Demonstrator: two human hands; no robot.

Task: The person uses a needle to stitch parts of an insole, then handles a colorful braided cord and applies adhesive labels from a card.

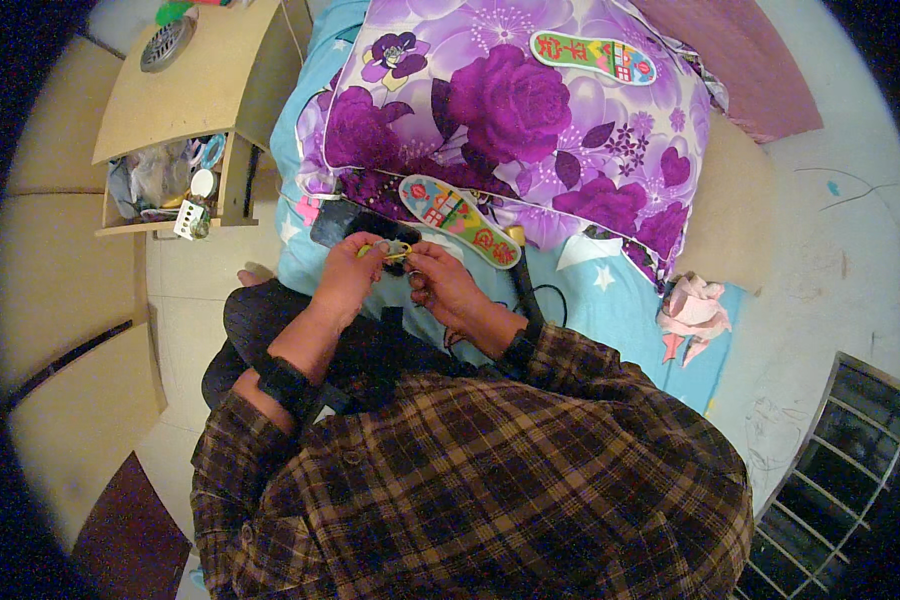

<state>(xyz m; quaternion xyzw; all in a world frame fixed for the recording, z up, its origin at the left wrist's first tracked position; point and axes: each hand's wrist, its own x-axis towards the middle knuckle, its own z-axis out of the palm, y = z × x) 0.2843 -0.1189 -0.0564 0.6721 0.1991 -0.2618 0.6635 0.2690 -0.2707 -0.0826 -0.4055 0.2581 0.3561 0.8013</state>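
My left hand (345, 277) and my right hand (444, 284) meet above the near edge of the bed. Between their pinched fingers is a small yellow-and-pale looped thing (398, 252), too small to name. Both hands seem closed on it, one at each end. Just beyond my right hand, a colourful patterned insole (460, 222) lies at a slant against the pillow edge. A second, matching insole (595, 58) rests on top of the purple floral pillow (510, 105). Beneath and beyond my left hand is a dark flat object (340, 224), partly hidden.
At the left stands a light wood cabinet (195, 75) with an open drawer (120, 215) full of small items; a round grey slotted dish (167, 45) sits on top. A dark cable (552, 300) runs beside my right wrist. Crumpled pink cloth (694, 308) lies at the bed's right edge.
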